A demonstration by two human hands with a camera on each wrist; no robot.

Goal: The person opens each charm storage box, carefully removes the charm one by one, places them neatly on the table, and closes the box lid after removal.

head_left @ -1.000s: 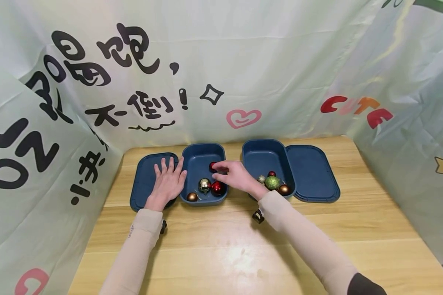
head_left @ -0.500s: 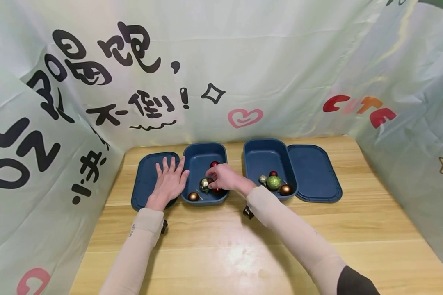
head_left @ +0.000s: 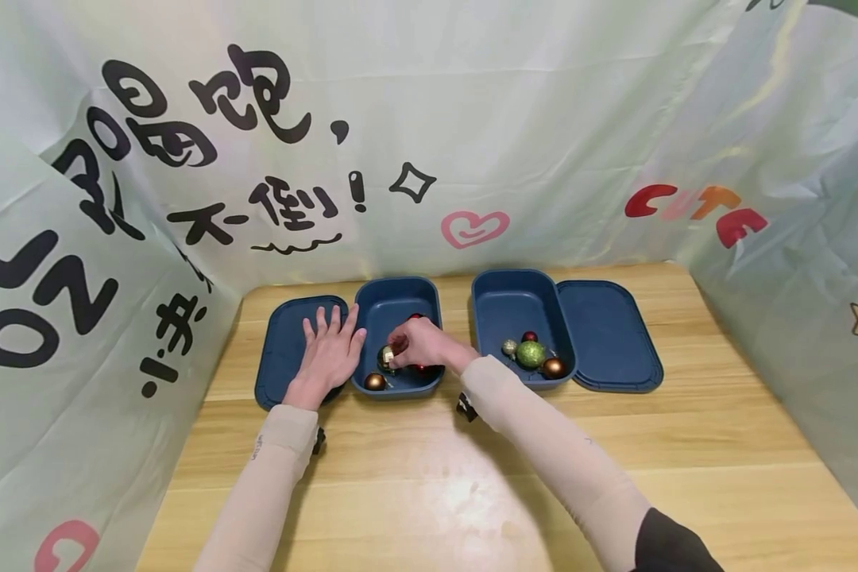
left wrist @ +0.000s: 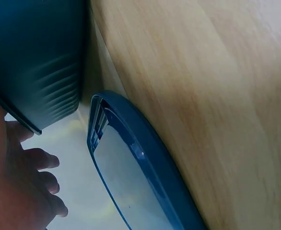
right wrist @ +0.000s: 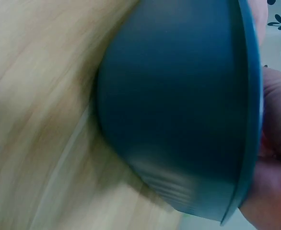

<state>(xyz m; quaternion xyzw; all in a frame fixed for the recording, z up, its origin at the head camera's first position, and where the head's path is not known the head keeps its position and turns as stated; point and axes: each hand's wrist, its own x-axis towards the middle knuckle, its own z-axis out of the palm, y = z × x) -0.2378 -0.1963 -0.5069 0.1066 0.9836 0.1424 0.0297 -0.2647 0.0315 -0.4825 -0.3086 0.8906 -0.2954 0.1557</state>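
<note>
My right hand [head_left: 429, 343] reaches into the left blue box [head_left: 393, 303], thumb and fingers pinching a shiny gold Christmas bauble [head_left: 384, 360]. The fingers partly cover that bauble. A copper bauble [head_left: 375, 382] lies at the box's front left; red baubles peek out beside the hand, mostly hidden. My left hand [head_left: 326, 355] is spread over a blue lid [head_left: 277, 349], its thumb side close to the box's left rim. In the left wrist view, the fingers [left wrist: 47, 184] hang beside the box wall [left wrist: 40, 62]. The right wrist view shows the box's outer side [right wrist: 179, 96] hiding the fingertips.
A second blue box [head_left: 511, 306] stands to the right, holding a green glitter bauble [head_left: 530, 354], a copper one [head_left: 554, 368], a small red one [head_left: 530, 337] and a pale one [head_left: 509, 347]. Its lid [head_left: 610, 338] lies alongside. Printed cloth [head_left: 400, 103] hangs behind the wooden table [head_left: 415, 477].
My right hand moved from the red bauble at the back of the left box forward and left onto the gold bauble, which shifted slightly left. My left hand stayed in place.
</note>
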